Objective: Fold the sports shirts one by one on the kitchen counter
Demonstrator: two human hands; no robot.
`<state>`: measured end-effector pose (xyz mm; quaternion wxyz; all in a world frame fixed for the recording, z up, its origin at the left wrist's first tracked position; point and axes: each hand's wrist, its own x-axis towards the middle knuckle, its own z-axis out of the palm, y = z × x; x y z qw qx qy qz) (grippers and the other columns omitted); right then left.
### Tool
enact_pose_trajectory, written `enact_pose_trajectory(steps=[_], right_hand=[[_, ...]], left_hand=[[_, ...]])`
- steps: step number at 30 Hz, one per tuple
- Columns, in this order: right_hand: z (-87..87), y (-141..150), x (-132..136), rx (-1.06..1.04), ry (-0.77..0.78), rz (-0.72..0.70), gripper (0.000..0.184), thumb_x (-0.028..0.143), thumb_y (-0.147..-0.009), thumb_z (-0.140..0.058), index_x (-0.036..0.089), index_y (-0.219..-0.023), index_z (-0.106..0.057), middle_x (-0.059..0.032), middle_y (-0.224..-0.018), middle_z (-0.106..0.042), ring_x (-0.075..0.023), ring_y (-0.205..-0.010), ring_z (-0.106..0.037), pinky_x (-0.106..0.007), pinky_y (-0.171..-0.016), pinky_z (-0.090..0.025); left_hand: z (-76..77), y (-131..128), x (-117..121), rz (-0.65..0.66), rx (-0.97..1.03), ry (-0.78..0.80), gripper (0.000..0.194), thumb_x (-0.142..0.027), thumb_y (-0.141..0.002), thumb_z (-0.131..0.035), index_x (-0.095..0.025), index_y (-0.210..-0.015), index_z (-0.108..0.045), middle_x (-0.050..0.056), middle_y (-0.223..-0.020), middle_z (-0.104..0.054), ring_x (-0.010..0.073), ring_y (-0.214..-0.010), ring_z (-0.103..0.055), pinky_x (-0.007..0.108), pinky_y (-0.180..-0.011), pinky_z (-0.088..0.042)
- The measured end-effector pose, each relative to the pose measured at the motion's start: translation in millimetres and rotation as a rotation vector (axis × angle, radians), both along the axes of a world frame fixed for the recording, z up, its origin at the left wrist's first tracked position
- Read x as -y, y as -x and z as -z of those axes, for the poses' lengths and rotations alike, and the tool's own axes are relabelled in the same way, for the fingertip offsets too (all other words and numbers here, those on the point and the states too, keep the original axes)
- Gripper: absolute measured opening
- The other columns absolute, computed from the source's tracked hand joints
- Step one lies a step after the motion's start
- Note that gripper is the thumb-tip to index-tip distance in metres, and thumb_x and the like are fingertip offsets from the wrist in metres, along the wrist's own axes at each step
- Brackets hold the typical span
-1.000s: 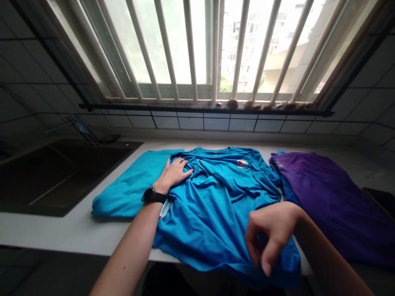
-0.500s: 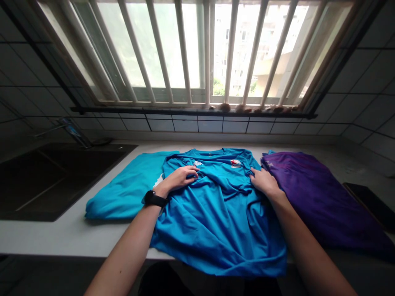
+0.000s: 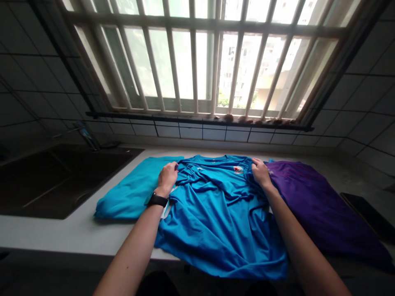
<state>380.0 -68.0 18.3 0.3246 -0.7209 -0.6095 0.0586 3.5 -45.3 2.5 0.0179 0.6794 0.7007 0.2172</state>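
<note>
A blue T-shirt [image 3: 216,222] lies spread and wrinkled on the counter, its collar toward the window and its hem hanging over the front edge. Two small logos show on its chest, the right one red and white. My left hand [image 3: 168,176], with a black watch on the wrist, is closed on the shirt's left shoulder. At the right shoulder my right hand [image 3: 261,170] pinches the fabric. Under my left wrist a bit of something white pokes out beside the shirt. The sleeves are bunched and partly hidden by my hands.
Left of the shirt lies a folded turquoise garment [image 3: 129,191], beside a dark sink [image 3: 37,209] with a faucet [image 3: 86,135]. On the right are a purple garment [image 3: 314,205] and a dark flat object [image 3: 367,213]. A barred window [image 3: 197,74] rises behind the white counter [image 3: 77,238].
Both hands have moved from the shirt's chest up and outward to its shoulders, now gripping the cloth there. The camera view has tilted up slightly.
</note>
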Motion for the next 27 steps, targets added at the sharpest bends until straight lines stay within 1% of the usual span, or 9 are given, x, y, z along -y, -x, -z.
enact_pose_trajectory(steps=[4, 7, 10, 13, 17, 20, 23, 25, 27], right_hand=[[15.7, -10.8, -4.3, 0.147, 0.17, 0.167, 0.056, 0.026, -0.093, -0.057, 0.007, -0.146, -0.058, -0.0259, -0.143, -0.06, -0.0355, -0.131, -0.061, -0.041, -0.107, -0.049], [27.1, -16.9, -4.4, 0.186, 0.29, 0.129, 0.043, 0.026, -0.093, -0.057, 0.01, -0.13, -0.07, -0.0235, -0.126, -0.069, -0.0349, -0.118, -0.068, -0.038, -0.098, -0.052], [26.7, -18.1, -6.0, 0.117, 0.136, 0.13, 0.044, 0.015, -0.09, -0.05, 0.011, -0.128, -0.072, -0.0206, -0.124, -0.069, -0.0309, -0.112, -0.068, -0.036, -0.098, -0.051], [20.4, -16.9, -8.0, 0.009, -0.033, 0.246, 0.049, 0.012, -0.09, -0.044, 0.008, -0.133, -0.067, -0.0232, -0.129, -0.062, -0.0307, -0.112, -0.066, -0.038, -0.1, -0.051], [21.0, -19.3, -9.6, -0.019, -0.103, 0.291, 0.058, 0.01, -0.088, -0.045, 0.007, -0.145, -0.056, -0.0247, -0.138, -0.053, -0.0322, -0.12, -0.064, -0.04, -0.103, -0.05], [29.1, -24.2, -10.5, 0.063, 0.055, 0.235, 0.06, 0.018, -0.087, -0.057, 0.01, -0.147, -0.055, -0.024, -0.135, -0.057, -0.0356, -0.118, -0.065, -0.043, -0.101, -0.051], [34.1, -28.1, -11.4, 0.169, 0.199, 0.152, 0.047, 0.021, -0.087, -0.062, 0.012, -0.133, -0.067, -0.0226, -0.122, -0.066, -0.0357, -0.116, -0.066, -0.041, -0.098, -0.052], [33.1, -28.0, -12.3, 0.232, 0.127, 0.105, 0.04, 0.025, -0.086, -0.064, 0.014, -0.125, -0.071, -0.0214, -0.123, -0.067, -0.036, -0.119, -0.065, -0.043, -0.099, -0.053], [30.5, -24.8, -13.3, 0.252, 0.005, 0.003, 0.038, 0.03, -0.086, -0.067, 0.017, -0.121, -0.072, -0.0188, -0.128, -0.067, -0.035, -0.122, -0.064, -0.044, -0.101, -0.052]], left_hand=[[2.7, 9.1, -2.2, -0.158, 0.014, -0.03, 0.029, -0.026, -0.097, -0.058, -0.011, -0.119, -0.069, 0.021, -0.12, -0.072, 0.0315, -0.116, -0.069, 0.038, -0.098, -0.054], [5.4, 16.7, -3.9, -0.151, 0.036, 0.024, 0.021, -0.026, -0.09, -0.065, -0.015, -0.106, -0.072, 0.018, -0.113, -0.075, 0.0323, -0.11, -0.07, 0.038, -0.093, -0.055], [5.2, 22.0, -6.9, -0.141, 0.168, -0.051, 0.008, -0.021, -0.088, -0.061, -0.02, -0.092, -0.068, 0.012, -0.1, -0.076, 0.0279, -0.099, -0.072, 0.035, -0.088, -0.056], [3.0, 26.8, -9.6, -0.253, 0.288, -0.235, 0.002, -0.02, -0.088, -0.059, -0.021, -0.087, -0.058, 0.01, -0.097, -0.072, 0.0285, -0.098, -0.07, 0.04, -0.089, -0.056], [1.5, 34.6, -9.6, -0.326, 0.374, -0.355, 0.018, -0.009, -0.087, -0.056, -0.023, -0.088, -0.045, 0.012, -0.1, -0.063, 0.0305, -0.11, -0.065, 0.049, -0.101, -0.053], [2.8, 37.2, -7.3, -0.297, 0.406, -0.397, 0.02, -0.004, -0.088, -0.05, -0.021, -0.097, -0.047, 0.018, -0.117, -0.059, 0.0307, -0.12, -0.061, 0.052, -0.107, -0.051], [4.0, 32.8, -5.2, -0.251, 0.437, -0.42, 0.026, -0.011, -0.086, -0.064, -0.018, -0.107, -0.052, 0.022, -0.136, -0.049, 0.0338, -0.128, -0.058, 0.054, -0.11, -0.05], [3.3, 26.4, -4.7, -0.159, 0.367, -0.381, 0.038, -0.024, -0.077, -0.08, -0.019, -0.108, -0.058, 0.02, -0.138, -0.049, 0.0376, -0.133, -0.055, 0.054, -0.113, -0.047], [2.2, 18.9, -5.0, 0.054, 0.261, -0.284, 0.044, -0.037, -0.071, -0.086, -0.02, -0.105, -0.065, 0.015, -0.13, -0.059, 0.0371, -0.13, -0.058, 0.051, -0.112, -0.048]])
